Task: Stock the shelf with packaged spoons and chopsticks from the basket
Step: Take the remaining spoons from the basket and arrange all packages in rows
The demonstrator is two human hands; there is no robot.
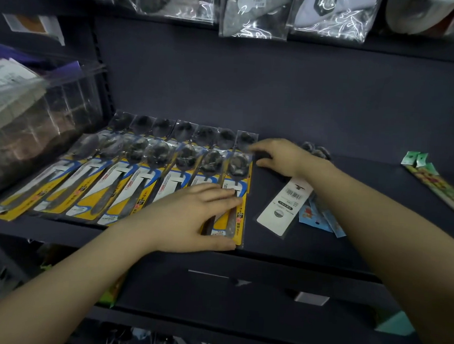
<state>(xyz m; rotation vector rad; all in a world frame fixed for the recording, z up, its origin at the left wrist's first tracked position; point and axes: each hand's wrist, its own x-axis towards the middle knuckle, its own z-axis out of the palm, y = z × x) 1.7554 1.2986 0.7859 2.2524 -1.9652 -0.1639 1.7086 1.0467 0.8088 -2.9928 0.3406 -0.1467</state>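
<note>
Packaged spoons (130, 176) on yellow-and-blue cards lie flat in overlapping rows on the dark shelf (308, 251), bowls away, running leftward from under the left hand (191, 217). One white-backed pack (285, 207) lies face down just below the right hand (280, 156). Chopstick packs (443, 187) lie slanted well to that hand's right.

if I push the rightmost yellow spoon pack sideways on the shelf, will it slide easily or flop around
The rightmost spoon pack will probably slide readily: its glossy wrap lies flat on the smooth dark shelf. It likely stays fairly stiff, since a backing card and a spoon run its length. It overlaps its neighbours, so a push may drag them along.
</note>
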